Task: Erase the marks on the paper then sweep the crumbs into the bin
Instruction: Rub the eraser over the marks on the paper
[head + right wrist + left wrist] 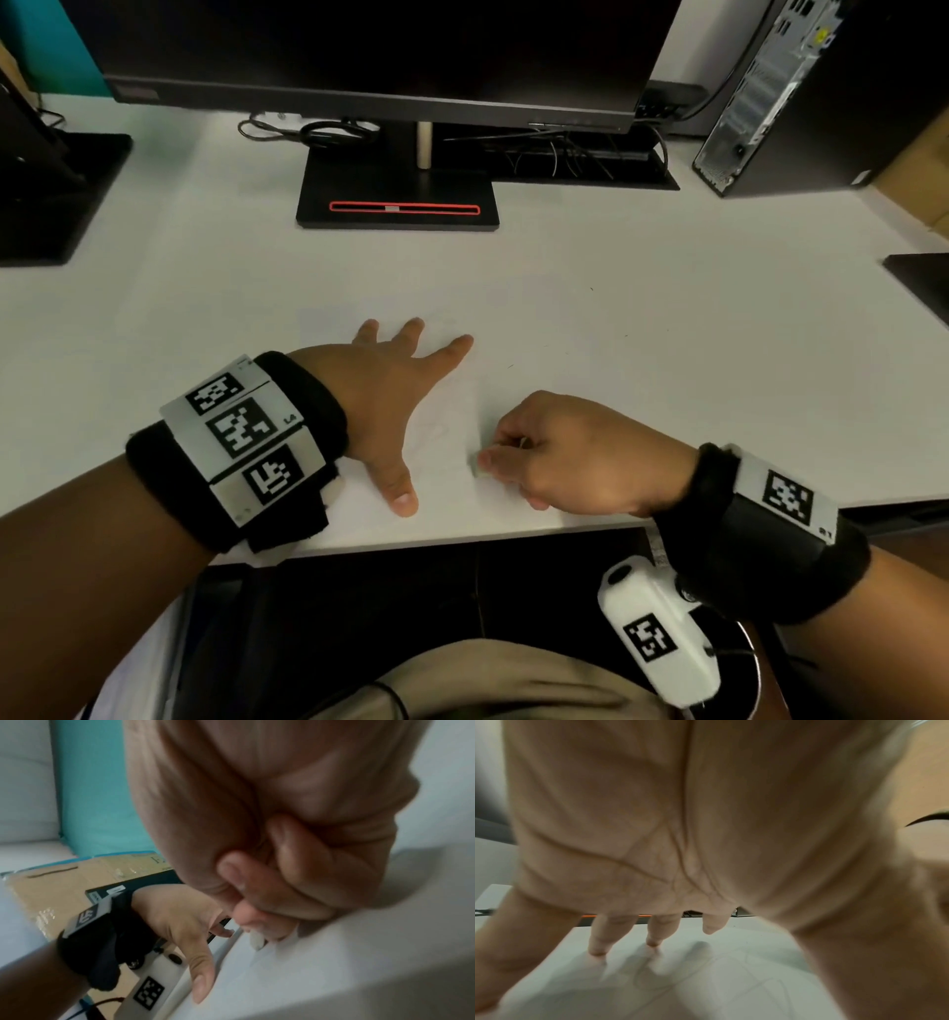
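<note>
Both hands are down on the white desk. The left hand lies flat with its fingers spread wide, pressing on the paper to keep it from sliding. The right hand is curled up, and its fingertips pinch a small pale eraser against the sheet. That eraser sits just beside the left thumb, between the two hands.

From the left wrist view, thin pencil marks show on the paper under the palm and out past it. They look faint, so I think the rubbing is under way but not done. No bin can be seen from here, and I cannot make out any crumbs.

Paper like this is light, thin and bendy. It will wrinkle or tear if rubbed hard with nothing holding it, so the flat hand should stay close to the spot being rubbed. The eraser is small and a bit squishy. It is best held low on its sides, near the rubbing end, so it does not bend or pop out of the fingers.
</note>
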The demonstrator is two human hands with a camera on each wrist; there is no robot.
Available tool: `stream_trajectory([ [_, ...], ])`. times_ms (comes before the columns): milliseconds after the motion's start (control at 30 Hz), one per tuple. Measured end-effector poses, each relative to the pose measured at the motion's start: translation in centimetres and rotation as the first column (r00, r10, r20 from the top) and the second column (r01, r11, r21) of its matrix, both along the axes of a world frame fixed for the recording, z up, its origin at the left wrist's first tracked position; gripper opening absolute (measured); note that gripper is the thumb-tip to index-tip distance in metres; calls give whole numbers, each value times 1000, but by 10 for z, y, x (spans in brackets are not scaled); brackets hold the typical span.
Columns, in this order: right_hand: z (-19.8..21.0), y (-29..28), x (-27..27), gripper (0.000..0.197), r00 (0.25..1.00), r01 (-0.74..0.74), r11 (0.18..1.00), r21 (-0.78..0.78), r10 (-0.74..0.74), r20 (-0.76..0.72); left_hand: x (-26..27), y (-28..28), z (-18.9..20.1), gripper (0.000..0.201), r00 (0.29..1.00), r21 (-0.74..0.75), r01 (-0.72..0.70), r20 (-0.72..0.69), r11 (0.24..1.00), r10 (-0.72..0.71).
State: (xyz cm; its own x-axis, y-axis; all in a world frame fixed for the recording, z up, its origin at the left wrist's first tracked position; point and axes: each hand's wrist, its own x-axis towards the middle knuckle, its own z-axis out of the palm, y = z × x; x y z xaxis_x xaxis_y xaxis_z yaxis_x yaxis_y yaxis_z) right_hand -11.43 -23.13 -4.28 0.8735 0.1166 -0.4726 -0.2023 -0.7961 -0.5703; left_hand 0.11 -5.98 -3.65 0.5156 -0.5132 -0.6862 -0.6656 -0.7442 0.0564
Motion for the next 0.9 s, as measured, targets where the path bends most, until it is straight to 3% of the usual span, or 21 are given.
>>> stream_trajectory([
  [167, 1, -10, 6, 45, 997, 61, 998, -22, -60, 46, 0, -1, 0, 160, 1000, 2, -6, 4, 1000, 6],
  [300, -1, 7, -1, 44, 999, -35, 997, -69, 37, 26, -1, -1, -2, 161, 1000, 9, 3, 12, 1000, -3],
  [433, 0, -4, 9, 45, 997, 41, 998, -56, -37, 68, 0, -1, -3, 162, 1000, 14, 1, 3, 1000, -1],
  [600, -5, 1, 7, 43, 998, -31, 997, -67, 34, 49, 0, -1, -4, 162, 1000, 18, 5, 9, 1000, -5],
  [700, -7, -17, 16, 47, 992, 84, 996, -14, -82, 96, 1, 0, -4, 163, 1000, 13, 2, 2, 1000, -2],
  [833, -8, -19, 17, 46, 997, 67, 997, -29, -66, 31, 1, 0, -3, 162, 1000, 12, -3, -11, 1000, 3],
  [900, -9, -33, 28, 45, 976, 212, 977, -12, -211, 60, 1, -1, -3, 162, 1000, 10, 0, -14, 1000, 0],
])
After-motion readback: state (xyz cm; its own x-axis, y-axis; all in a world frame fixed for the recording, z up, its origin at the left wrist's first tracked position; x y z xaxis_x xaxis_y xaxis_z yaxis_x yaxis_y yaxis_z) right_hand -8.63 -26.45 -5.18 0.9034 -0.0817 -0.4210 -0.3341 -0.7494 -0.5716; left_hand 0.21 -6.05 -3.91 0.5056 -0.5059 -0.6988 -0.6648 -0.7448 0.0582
